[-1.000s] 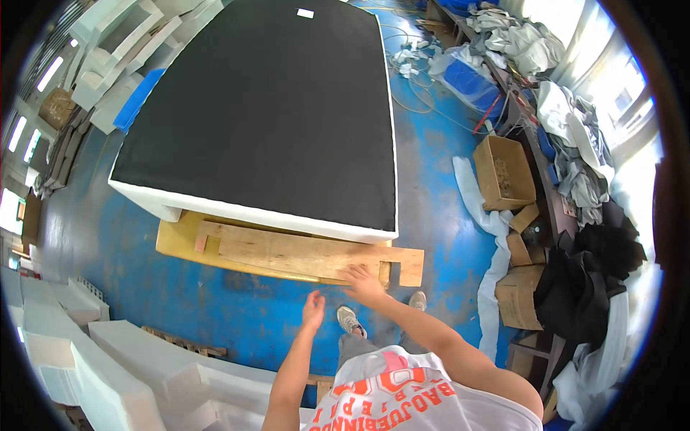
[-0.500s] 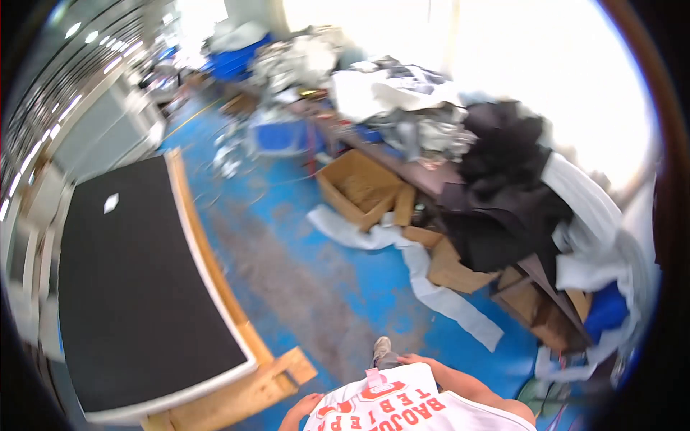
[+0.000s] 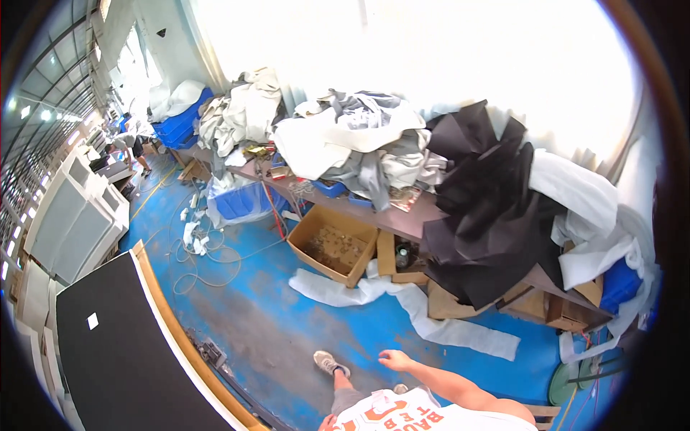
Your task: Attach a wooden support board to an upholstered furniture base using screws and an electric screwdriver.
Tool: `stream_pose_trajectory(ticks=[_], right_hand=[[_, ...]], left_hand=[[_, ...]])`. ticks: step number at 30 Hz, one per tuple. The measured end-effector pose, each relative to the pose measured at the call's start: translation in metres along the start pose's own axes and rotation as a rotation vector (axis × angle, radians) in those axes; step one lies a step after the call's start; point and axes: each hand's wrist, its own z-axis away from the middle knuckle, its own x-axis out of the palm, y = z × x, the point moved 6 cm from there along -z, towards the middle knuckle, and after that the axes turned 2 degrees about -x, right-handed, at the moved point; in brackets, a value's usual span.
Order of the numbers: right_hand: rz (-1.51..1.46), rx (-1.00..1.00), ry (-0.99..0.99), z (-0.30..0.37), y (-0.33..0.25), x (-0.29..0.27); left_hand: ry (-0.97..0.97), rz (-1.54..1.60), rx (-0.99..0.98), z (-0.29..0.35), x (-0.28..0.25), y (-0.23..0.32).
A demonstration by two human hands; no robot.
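My right hand (image 3: 394, 360) is held out in front of my body over the blue floor, its fingers loosely bent and slightly apart, with nothing in them. It touches nothing; a white strip of padding (image 3: 460, 337) on the floor is the nearest thing ahead of it. Of my left hand (image 3: 328, 423) only a small part shows at the lower edge beside my white shirt, and its fingers are hidden. To the left lies a large black panel (image 3: 115, 337) with a pale border on a wooden frame.
A long brown table (image 3: 417, 221) along the window carries heaps of white and grey cloth (image 3: 359, 136) and black sheets (image 3: 489, 208). Below it stand an open cardboard box (image 3: 333, 244) and a blue lined bin (image 3: 248, 203). A hose (image 3: 208, 280) curls on the floor. Far left, a person bends over.
The view has turned toward the table and window, and I have stepped along. My right hand has swung forward away from my shirt; my left has dropped mostly out of sight.
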Motion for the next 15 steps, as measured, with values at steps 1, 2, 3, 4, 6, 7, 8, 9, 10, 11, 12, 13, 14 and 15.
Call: stream_pose_trajectory(ticks=[1, 2, 3, 4, 6, 7, 8, 9, 10, 11, 12, 13, 14, 15], right_hand=[[0.061, 0.02, -0.001, -0.01, 0.006, -0.001], [0.086, 0.089, -0.005, -0.02, 0.015, -0.002], [0.109, 0.16, -0.007, -0.031, 0.022, 0.001], [0.113, 0.161, -0.008, -0.045, 0.022, 0.002], [0.109, 0.296, 0.058, -0.064, 0.025, -0.002], [0.01, 0.403, 0.078, -0.075, 0.036, 0.001], [-0.125, 0.437, 0.111, -0.095, 0.041, 0.005], [-0.26, 0.466, 0.141, -0.124, 0.055, 0.013], [-0.268, 0.466, 0.14, -0.148, 0.032, 0.006], [-0.197, 0.39, 0.183, -0.166, -0.003, -0.011], [-0.127, 0.317, 0.229, -0.181, -0.031, -0.022], [-0.147, 0.338, 0.292, -0.2, -0.043, -0.031], [-0.298, 0.386, 0.298, -0.219, -0.064, -0.034], [-0.442, 0.435, 0.303, -0.237, -0.078, -0.038]], left_hand=[[0.014, -0.003, -0.004, -0.015, -0.018, 0.005], [0.027, -0.006, -0.008, -0.031, -0.037, 0.01], [0.037, -0.012, -0.013, -0.045, -0.059, 0.014], [0.045, -0.018, -0.016, -0.059, -0.081, 0.02], [0.051, -0.027, -0.024, -0.083, -0.114, 0.037], [0.05, -0.028, -0.021, -0.1, -0.127, 0.051], [0.048, -0.031, -0.018, -0.118, -0.14, 0.066], [0.05, -0.033, -0.017, -0.135, -0.157, 0.08], [0.125, -0.053, 0.074, -0.162, -0.188, 0.101], [0.195, -0.078, 0.159, -0.19, -0.219, 0.123], [0.174, -0.058, 0.152, -0.215, -0.243, 0.146], [0.147, -0.041, 0.151, -0.237, -0.266, 0.174], [0.152, -0.054, 0.151, -0.259, -0.29, 0.188], [0.136, -0.031, 0.167, -0.283, -0.306, 0.203]])
